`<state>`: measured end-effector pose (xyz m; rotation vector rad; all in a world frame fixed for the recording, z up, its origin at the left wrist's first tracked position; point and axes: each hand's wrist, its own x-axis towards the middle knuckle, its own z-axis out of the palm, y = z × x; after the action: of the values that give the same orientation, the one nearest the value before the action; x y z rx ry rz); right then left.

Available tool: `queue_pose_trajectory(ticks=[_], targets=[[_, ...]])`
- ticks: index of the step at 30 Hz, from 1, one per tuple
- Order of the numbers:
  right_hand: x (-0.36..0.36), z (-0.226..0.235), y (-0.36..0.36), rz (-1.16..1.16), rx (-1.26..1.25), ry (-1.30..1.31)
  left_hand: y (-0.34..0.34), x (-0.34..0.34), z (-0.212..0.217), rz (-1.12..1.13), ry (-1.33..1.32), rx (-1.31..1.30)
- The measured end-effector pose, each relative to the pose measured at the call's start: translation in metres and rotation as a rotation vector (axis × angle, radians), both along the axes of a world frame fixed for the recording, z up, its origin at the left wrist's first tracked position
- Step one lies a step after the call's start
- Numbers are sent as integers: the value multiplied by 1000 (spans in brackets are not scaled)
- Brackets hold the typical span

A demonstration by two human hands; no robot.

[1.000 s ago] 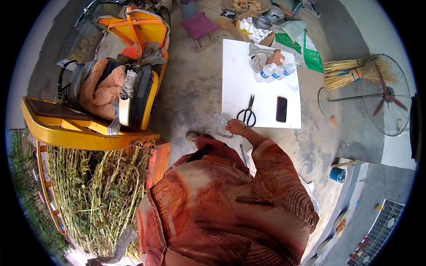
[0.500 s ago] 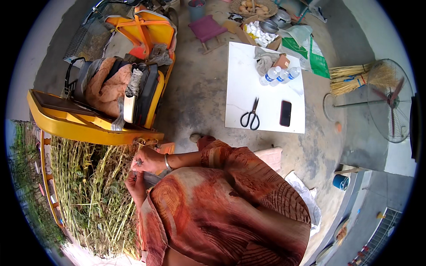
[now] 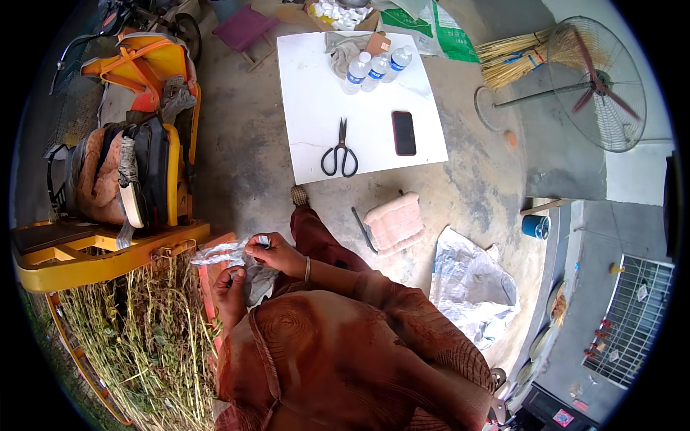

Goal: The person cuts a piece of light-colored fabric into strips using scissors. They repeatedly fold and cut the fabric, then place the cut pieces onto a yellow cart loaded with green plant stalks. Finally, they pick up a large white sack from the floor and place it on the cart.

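I hold a crumpled whitish plastic bag (image 3: 231, 260) at about eight o'clock, above the cut plants (image 3: 133, 337). It looks partly unfolded, not yet opened out. My right hand (image 3: 273, 253) pinches its top edge; my left hand (image 3: 231, 291) curls closed underneath, gripping it, I think.

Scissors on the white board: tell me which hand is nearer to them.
Right. The right hand sits below the scissors, gripping the crumpled clear plastic. The left hand is lower and further left, under that plastic. Neither touches the scissors.
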<state>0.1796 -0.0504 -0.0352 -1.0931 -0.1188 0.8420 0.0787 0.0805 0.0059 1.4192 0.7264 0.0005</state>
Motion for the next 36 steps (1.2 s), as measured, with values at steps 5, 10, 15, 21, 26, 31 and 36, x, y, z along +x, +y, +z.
queue_pose_trajectory(ticks=[5, 10, 15, 21, 26, 31, 36], targets=[[4, -19, -45, -132, 88, 249, -45, 22, -29, 135, 324, -369], [16, -48, -77, -171, 295, 353, -74, 54, -69, -56, 403, -196], [26, -117, -159, 256, -281, -416, -80, 76, -130, 195, 619, -112], [37, -226, -312, 708, -713, -437, -8, 51, -195, 435, 675, 37], [10, -312, -464, 843, -1241, -336, 73, 21, -193, 564, 649, 140], [-2, -342, -566, 930, -1608, 74, 119, 15, -146, 944, 831, 458], [-18, -342, -549, 999, -1611, 157, 155, -8, -130, 976, 941, 684]])
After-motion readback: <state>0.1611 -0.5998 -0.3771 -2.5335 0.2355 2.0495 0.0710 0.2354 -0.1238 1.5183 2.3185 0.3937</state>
